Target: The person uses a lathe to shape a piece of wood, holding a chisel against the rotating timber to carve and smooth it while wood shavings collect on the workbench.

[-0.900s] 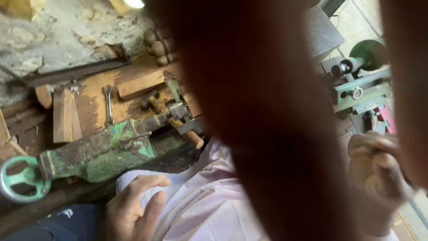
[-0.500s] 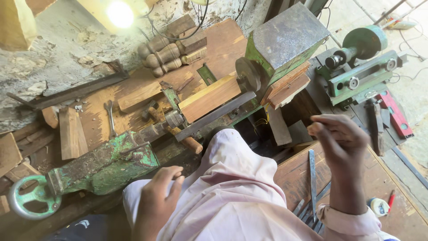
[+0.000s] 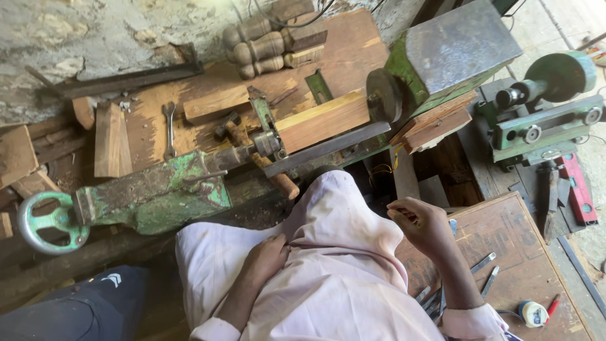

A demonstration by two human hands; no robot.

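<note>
My left hand [image 3: 265, 259] lies on the pale pink cloth [image 3: 328, 252] over my lap, its fingertips tucked into a fold and nothing in it. My right hand [image 3: 420, 224] hovers to the right of my knee with the fingers curled in against the thumb; I cannot make out anything in it. Just beyond my knee stands a green wood lathe [image 3: 158, 199]. A square pale wood blank [image 3: 322, 120] is mounted between its tailstock and headstock [image 3: 448, 53], with the long steel tool rest [image 3: 325, 148] in front of it.
Under my right forearm is a wooden board [image 3: 517, 246] with chisels [image 3: 483, 265], a tape measure [image 3: 533, 312] and a red pencil [image 3: 552, 306]. Behind the lathe lie turned spindles [image 3: 271, 44], a wrench [image 3: 169, 129], a hammer [image 3: 227, 126] and wood offcuts [image 3: 110, 139]. A green grinder [image 3: 549, 82] stands at right.
A blurred arm that filled the view has gone. My right hand has come down and left toward my knee. My left hand has stayed on the cloth, its fingers drawn together.
</note>
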